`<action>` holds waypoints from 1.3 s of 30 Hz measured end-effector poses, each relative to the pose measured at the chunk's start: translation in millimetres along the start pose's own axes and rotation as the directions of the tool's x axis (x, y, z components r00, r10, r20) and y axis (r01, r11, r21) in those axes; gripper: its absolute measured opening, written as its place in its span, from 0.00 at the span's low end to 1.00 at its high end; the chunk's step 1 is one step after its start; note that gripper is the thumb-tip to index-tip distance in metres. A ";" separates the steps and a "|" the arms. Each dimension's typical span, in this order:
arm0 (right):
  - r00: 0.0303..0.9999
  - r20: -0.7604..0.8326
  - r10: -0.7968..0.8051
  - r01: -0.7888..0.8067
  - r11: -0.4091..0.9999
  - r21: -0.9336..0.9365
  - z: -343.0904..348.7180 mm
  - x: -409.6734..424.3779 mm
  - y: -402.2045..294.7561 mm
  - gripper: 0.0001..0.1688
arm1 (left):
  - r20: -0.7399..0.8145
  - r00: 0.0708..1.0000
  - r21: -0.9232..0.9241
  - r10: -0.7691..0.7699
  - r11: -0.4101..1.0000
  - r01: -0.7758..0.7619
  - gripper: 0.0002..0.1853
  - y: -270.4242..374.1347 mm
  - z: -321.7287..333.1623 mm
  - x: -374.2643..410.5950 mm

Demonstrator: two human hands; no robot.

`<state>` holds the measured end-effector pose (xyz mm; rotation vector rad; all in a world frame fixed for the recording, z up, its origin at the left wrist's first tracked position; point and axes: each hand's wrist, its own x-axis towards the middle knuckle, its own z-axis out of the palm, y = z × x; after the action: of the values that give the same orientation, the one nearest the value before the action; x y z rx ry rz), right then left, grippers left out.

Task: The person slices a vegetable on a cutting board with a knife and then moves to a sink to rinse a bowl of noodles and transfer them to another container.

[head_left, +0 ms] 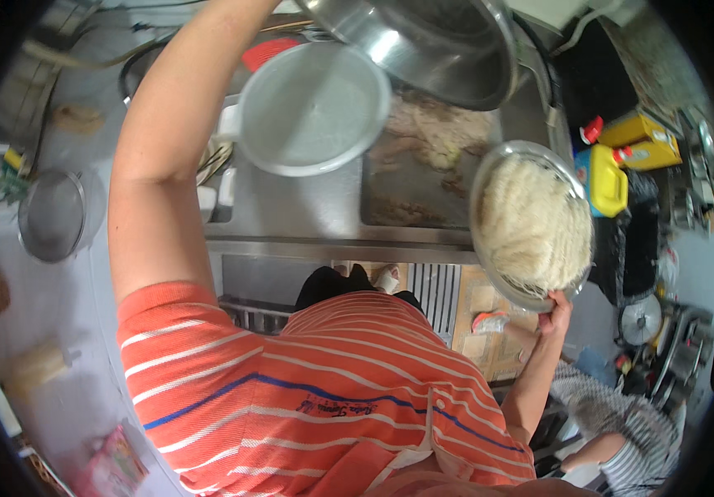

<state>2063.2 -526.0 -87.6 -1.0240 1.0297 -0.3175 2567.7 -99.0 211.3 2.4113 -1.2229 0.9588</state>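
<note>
At the right, my right hand grips the near rim of a round metal bowl. Pale, thin strands that look like rice noodles fill the bowl. My left arm reaches up past the top edge, so that hand is out of view. Near where it leaves the picture, a large steel basin hangs tilted over the sink; what holds it is hidden. Below and left of it, a round, pale plastic tub with cloudy contents or a cloudy bottom rests at the steel counter.
A steel sink holds pale wet scraps. A red plastic item lies behind the tub. Yellow jug and yellow box stand right. A mesh strainer is at left. Another person is at lower right.
</note>
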 end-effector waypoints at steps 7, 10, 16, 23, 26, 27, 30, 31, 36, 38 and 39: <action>0.999 0.017 0.033 -0.032 0.999 -0.013 -17.1 14.5 4.8 0.13 | -0.101 0.973 0.296 -0.208 0.927 0.229 0.07 -62.6 -113.7 -26.9; 0.996 0.030 0.090 -0.088 0.995 -0.055 9.7 -0.8 -11.4 0.12 | -0.109 0.960 0.458 -0.259 0.844 0.280 0.09 -69.8 -173.1 -82.7; 0.998 0.017 0.061 -0.060 0.996 -0.065 12.9 -1.8 -5.6 0.18 | -0.100 0.877 0.720 -0.470 0.574 0.390 0.12 -80.2 -238.8 -173.7; 0.999 -0.043 0.031 -0.035 0.995 -0.091 19.5 -6.1 -0.8 0.10 | 0.056 0.771 0.814 -0.634 0.476 0.333 0.17 -175.3 -244.6 -299.6; 0.996 -0.073 0.059 -0.065 0.995 -0.079 29.1 -12.0 -1.2 0.07 | 0.027 0.722 0.793 -0.692 0.455 0.406 0.15 -178.0 -215.8 -322.2; 0.997 -0.056 0.049 -0.056 0.989 -0.139 28.7 -8.7 -3.2 0.06 | 0.038 0.663 0.809 -0.748 0.413 0.419 0.14 -188.5 -208.6 -336.9; 0.998 -0.037 0.047 -0.052 0.990 -0.131 61.8 -20.1 -11.9 0.11 | 0.071 0.671 0.774 -0.738 0.465 0.430 0.14 -219.7 -186.5 -384.5; 0.999 -0.022 0.035 -0.038 0.990 -0.137 71.7 -22.6 -13.2 0.11 | 0.120 0.676 0.780 -0.727 0.491 0.389 0.13 -227.8 -174.5 -390.7; 0.992 -0.125 0.034 -0.041 0.998 -0.052 78.1 -29.1 -4.7 0.11 | 0.231 0.519 0.823 -0.823 0.450 0.347 0.10 -240.1 -114.4 -411.0; 0.992 -0.114 0.048 -0.054 0.997 -0.055 68.5 -28.5 -1.1 0.12 | 0.288 0.435 0.811 -0.853 0.459 0.362 0.10 -255.0 -95.2 -435.4; 0.993 -0.112 0.046 -0.051 0.998 -0.044 68.5 -31.2 0.1 0.11 | 0.313 0.386 0.809 -0.868 0.457 0.370 0.11 -260.0 -86.7 -449.7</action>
<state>2103.5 -467.9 -61.7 -1.0303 1.1652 -0.3146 2545.6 378.3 -10.1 3.5255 0.2565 0.0790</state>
